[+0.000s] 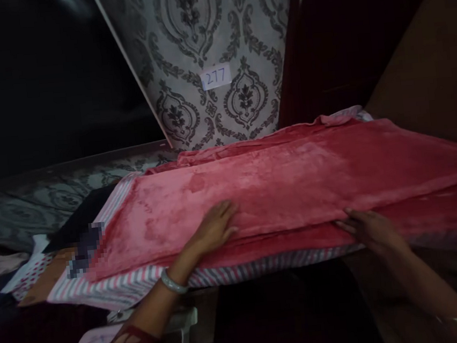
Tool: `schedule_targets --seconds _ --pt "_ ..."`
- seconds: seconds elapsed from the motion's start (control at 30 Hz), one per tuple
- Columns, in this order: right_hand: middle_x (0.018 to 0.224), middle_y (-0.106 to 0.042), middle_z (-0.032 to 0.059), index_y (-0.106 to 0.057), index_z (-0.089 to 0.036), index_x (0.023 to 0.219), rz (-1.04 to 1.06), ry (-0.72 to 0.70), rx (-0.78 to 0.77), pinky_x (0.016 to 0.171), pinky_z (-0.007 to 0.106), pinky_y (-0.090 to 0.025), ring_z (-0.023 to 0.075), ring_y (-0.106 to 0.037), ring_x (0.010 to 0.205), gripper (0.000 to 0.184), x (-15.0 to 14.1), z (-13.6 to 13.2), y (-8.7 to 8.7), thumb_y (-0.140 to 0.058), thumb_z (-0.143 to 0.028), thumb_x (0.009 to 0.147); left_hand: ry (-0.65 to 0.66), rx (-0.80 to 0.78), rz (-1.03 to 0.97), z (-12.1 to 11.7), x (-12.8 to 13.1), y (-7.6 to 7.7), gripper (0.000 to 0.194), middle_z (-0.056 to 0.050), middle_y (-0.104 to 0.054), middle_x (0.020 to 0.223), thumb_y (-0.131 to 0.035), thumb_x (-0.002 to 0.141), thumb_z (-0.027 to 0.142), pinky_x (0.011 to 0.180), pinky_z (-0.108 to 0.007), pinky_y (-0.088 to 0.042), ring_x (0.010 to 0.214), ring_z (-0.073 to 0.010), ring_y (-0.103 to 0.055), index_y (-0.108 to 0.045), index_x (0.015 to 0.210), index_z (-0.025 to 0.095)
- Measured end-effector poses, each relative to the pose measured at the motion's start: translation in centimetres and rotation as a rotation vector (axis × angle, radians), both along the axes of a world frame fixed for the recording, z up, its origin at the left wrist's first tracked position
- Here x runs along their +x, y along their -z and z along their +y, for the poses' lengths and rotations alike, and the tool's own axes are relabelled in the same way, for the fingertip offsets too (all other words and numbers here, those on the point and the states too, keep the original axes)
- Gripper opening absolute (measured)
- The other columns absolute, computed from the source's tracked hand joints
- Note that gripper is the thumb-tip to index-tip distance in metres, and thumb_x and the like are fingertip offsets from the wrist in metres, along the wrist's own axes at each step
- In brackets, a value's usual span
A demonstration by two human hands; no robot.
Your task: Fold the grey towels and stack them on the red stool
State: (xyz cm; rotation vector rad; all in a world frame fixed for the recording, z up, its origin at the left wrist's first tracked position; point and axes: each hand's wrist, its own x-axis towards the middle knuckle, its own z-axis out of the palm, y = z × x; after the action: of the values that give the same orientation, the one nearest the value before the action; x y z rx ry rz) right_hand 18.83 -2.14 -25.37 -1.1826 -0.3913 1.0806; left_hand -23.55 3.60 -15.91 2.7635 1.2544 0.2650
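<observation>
A red plush blanket lies folded in long layers across a surface covered with a striped cloth. My left hand rests flat on the blanket's top layer, palm down, with the fingers stretched out and a pale bangle at the wrist. Further right, at the near edge of that top layer, my right hand has its fingertips closed on the fold. Its thumb is partly hidden by the cloth. Lighter and darker patches of pile show on the blanket's left half.
Patterned wallpaper with a paper label reading 277 rises behind. A large dark screen-like panel stands at the left. Brown cardboard and a polka-dot cloth lie at the left end. Below is a light-coloured frame.
</observation>
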Motion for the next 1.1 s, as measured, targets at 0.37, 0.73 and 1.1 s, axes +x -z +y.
schedule_targets --seconds 0.37,0.73,1.1 --pt "0.068 -0.061 -0.0015 -0.056 -0.018 0.073 0.143 -0.001 -0.087 0.070 0.031 -0.065 0.0139 -0.065 0.062 0.019 -1.3 -0.1 -4.5 -0.073 -0.010 0.068 0.060 0.124 -0.033 -2.8 3.1 2.9 0.035 -0.013 -0.064 0.128 -0.047 0.094 0.014 0.101 -0.046 -0.048 0.118 -0.0259 -0.056 -0.064 0.125 0.020" --pt "0.076 -0.066 -0.0003 -0.055 -0.019 0.077 0.184 -0.031 -0.018 0.070 0.032 -0.064 0.0155 -0.069 0.066 0.021 -1.9 -1.1 -4.3 -0.073 -0.009 0.071 0.045 0.128 -0.050 -3.9 2.6 2.3 0.039 -0.013 -0.062 0.136 -0.049 0.096 0.027 0.108 -0.049 -0.045 0.127 -0.0280 -0.054 -0.062 0.131 0.021" --pt "0.070 -0.065 -0.0038 -0.053 -0.022 0.085 0.333 0.056 0.075 0.058 0.025 -0.059 0.0130 -0.065 0.055 0.024 -1.0 0.0 -7.1 -0.064 -0.005 0.072 0.169 0.088 -0.003 6.7 11.1 -1.0 0.055 -0.011 -0.047 0.154 -0.047 0.096 0.038 0.118 -0.050 -0.036 0.143 -0.0281 -0.043 -0.047 0.149 0.023"
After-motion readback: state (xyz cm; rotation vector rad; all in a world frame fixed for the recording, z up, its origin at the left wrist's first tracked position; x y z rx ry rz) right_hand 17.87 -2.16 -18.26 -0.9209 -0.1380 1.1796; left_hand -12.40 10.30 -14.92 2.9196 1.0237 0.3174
